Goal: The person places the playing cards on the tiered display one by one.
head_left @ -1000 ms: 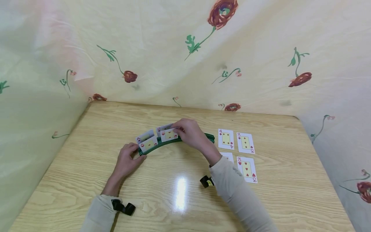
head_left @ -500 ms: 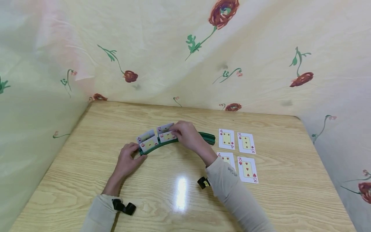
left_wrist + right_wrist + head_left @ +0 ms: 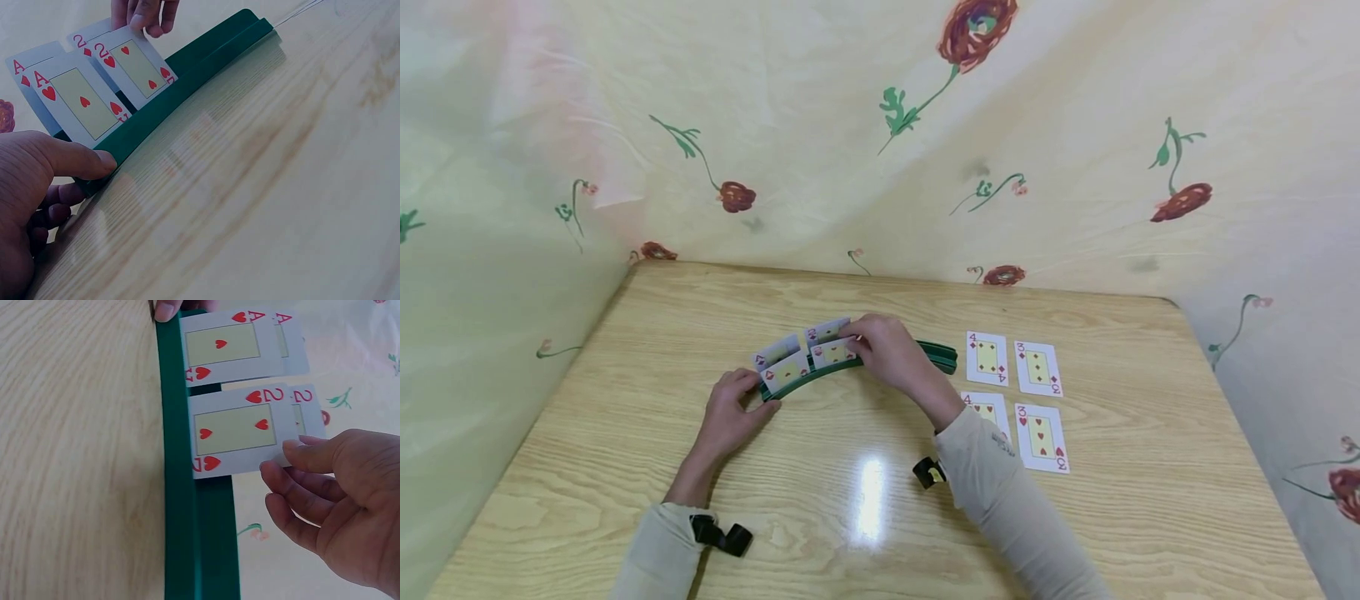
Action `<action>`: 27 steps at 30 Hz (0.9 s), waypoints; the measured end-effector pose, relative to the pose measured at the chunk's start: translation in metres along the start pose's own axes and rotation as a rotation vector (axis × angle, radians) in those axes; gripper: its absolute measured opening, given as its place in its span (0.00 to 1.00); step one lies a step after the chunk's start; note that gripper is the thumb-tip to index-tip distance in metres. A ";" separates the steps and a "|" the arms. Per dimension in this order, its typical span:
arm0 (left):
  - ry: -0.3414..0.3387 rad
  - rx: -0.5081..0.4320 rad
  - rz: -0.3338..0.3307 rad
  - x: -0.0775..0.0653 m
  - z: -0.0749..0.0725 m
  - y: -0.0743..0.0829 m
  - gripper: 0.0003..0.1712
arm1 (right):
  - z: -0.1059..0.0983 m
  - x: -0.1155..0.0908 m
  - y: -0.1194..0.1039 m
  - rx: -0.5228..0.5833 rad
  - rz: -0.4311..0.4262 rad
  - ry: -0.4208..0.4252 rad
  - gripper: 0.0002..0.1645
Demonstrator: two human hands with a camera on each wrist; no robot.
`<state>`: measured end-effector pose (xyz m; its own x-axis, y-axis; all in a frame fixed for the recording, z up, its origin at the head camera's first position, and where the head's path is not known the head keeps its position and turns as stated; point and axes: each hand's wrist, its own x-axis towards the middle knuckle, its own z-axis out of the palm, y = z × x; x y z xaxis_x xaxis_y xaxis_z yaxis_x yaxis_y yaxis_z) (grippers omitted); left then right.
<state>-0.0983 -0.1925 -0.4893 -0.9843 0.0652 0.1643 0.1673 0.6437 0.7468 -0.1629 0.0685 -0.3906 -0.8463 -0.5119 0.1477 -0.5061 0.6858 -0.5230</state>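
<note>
A curved green card holder (image 3: 940, 357) lies on the table, with playing cards standing in its slots. My left hand (image 3: 730, 417) grips its left end, thumb in front and fingers behind. My right hand (image 3: 891, 354) pinches the two of hearts (image 3: 234, 428) by its top corner; the card's lower edge is in the front slot. Behind it stands the two of diamonds (image 3: 826, 330). To the left, the ace of hearts (image 3: 81, 100) is in the front slot and the ace of diamonds (image 3: 19, 69) in the back one.
Right of the holder lie the four of diamonds (image 3: 987, 358), three of diamonds (image 3: 1036, 368), three of hearts (image 3: 1041, 437) and four of hearts (image 3: 981, 408), the last partly under the right sleeve (image 3: 1000, 475). Flowered cloth (image 3: 820, 125) rises behind the wooden table (image 3: 805, 517).
My right hand has shifted slightly left with the two of hearts, which now stands closer to the ace of hearts. The left hand has stayed on the holder's end.
</note>
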 end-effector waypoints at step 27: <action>0.004 0.002 0.010 -0.002 -0.001 0.001 0.20 | -0.074 -0.050 0.031 0.027 0.060 0.197 0.14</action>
<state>-0.0964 -0.1924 -0.4885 -0.9824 0.0679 0.1743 0.1765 0.6449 0.7436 -0.1486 0.1533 -0.3520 -0.8923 -0.3580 0.2752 -0.4515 0.6967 -0.5574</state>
